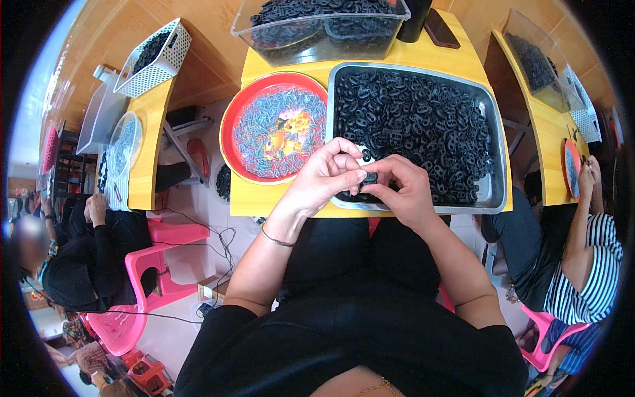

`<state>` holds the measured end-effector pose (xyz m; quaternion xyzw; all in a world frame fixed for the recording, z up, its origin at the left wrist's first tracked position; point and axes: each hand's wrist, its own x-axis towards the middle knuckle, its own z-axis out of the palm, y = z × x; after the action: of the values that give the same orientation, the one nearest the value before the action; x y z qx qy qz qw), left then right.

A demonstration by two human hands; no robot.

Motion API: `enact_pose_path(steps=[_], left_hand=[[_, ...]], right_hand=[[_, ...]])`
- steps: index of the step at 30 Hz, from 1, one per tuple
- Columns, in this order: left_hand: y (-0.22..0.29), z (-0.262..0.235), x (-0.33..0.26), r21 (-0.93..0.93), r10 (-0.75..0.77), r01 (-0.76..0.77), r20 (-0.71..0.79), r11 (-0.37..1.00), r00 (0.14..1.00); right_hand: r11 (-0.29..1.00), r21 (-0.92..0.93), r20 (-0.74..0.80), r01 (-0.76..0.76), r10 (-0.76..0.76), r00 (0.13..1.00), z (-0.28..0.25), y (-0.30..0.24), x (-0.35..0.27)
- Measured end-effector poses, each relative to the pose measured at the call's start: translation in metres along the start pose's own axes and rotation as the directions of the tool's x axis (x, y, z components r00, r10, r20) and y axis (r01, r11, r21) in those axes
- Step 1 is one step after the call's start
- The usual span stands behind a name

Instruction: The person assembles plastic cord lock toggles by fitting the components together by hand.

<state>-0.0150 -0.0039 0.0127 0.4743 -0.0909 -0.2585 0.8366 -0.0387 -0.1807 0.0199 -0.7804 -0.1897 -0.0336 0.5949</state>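
Both hands meet over the near edge of a metal tray (pixel 501 152) heaped with small black plastic pieces (pixel 417 126), many showing two holes. Between the fingertips is a small black plastic piece (pixel 371 178). My left hand (pixel 324 175) pinches it from one side, its thumb pressed against it. From the other side my right hand (pixel 405 188) closes thumb and fingers on the same piece. Another black two-holed piece (pixel 366 155) shows by the left fingertips; I cannot tell whether it is held. Left of the tray, a red round tray (pixel 227 139) holds many thin grey, spring-like bits (pixel 264 119).
At the table's back stands a clear plastic bin (pixel 317 49) of black pieces, with a dark phone (pixel 442 30) to its right. People work at side tables, left (pixel 96 208) and right (pixel 589 178). A pink chair (pixel 159 255) and cables (pixel 225 248) are on the left.
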Motion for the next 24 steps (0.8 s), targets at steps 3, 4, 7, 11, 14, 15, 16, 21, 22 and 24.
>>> enact_pose_path(steps=[3, 4, 7, 11, 14, 15, 16, 21, 22, 24], left_hand=[[-0.001, 0.0, 0.0, -0.014, -0.002, 0.002, 0.018, 1.0, 1.0], [-0.001, 0.001, 0.0, -0.014, -0.002, 0.002, 0.017, 1.0, 1.0], [-0.003, 0.003, 0.0, -0.02, -0.015, 0.015, 0.006, 1.0, 1.0], [0.002, 0.003, 0.0, -0.117, -0.027, 0.023, -0.03, 0.993, 0.999], [0.004, 0.001, -0.001, -0.122, -0.018, 0.017, -0.004, 0.992, 1.0], [0.004, 0.0, 0.0, -0.109, -0.017, 0.018, 0.014, 0.994, 1.0], [0.004, 0.0, 0.0, -0.107, -0.015, 0.017, 0.014, 0.994, 1.0], [0.005, 0.002, 0.0, -0.121, -0.033, 0.035, 0.015, 0.992, 0.999], [0.006, 0.002, 0.0, -0.117, -0.032, 0.033, 0.017, 0.993, 0.999], [0.007, 0.004, 0.0, -0.143, 0.004, -0.001, 0.017, 0.99, 1.0]], right_hand=[[1.0, -0.01, -0.002, 0.002, -0.002, 1.0, 0.0, 0.004, -0.001], [1.0, -0.019, -0.006, 0.004, -0.004, 1.0, 0.0, 0.005, -0.001], [0.999, 0.023, -0.014, -0.046, 0.046, 0.999, 0.0, 0.002, 0.001], [0.997, 0.056, -0.021, -0.051, 0.052, 0.998, 0.001, 0.0, 0.001], [0.987, 0.154, -0.037, -0.046, 0.053, 0.998, 0.003, 0.005, 0.0], [0.986, 0.163, -0.048, -0.031, 0.039, 0.998, 0.004, 0.008, -0.001], [0.985, 0.172, -0.058, -0.014, 0.025, 0.998, 0.003, 0.01, -0.002], [0.986, 0.162, -0.047, -0.034, 0.042, 0.998, 0.001, 0.008, -0.002], [0.987, 0.161, -0.042, -0.03, 0.037, 0.998, 0.001, 0.007, -0.002], [0.962, 0.267, -0.04, -0.052, 0.065, 0.997, 0.004, 0.007, -0.002]])
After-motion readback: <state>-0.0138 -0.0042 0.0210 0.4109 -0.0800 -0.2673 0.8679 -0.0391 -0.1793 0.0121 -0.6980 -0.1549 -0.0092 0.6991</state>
